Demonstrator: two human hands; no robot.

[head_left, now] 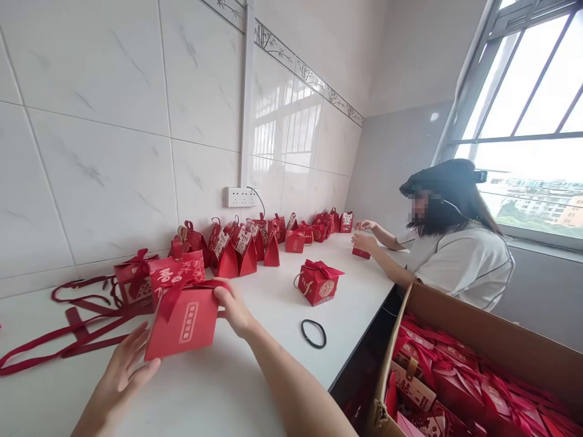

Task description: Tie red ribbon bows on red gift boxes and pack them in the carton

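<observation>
A red gift box with a ribbon and a pale printed label is held tilted above the white table, between my two hands. My right hand grips its upper right edge, thumb on the ribbon side. At the lower left corner, my left hand has its thumb and curled fingers against the box. Just behind it stand a red box with white characters and another ribboned box. Loose red ribbons lie on the table to the left. A small red box with a bow sits to the right.
A black elastic band lies on the table. Several red gift boxes line the tiled wall. An open carton full of red boxes is at the right. Across the table, a co-worker handles a red box.
</observation>
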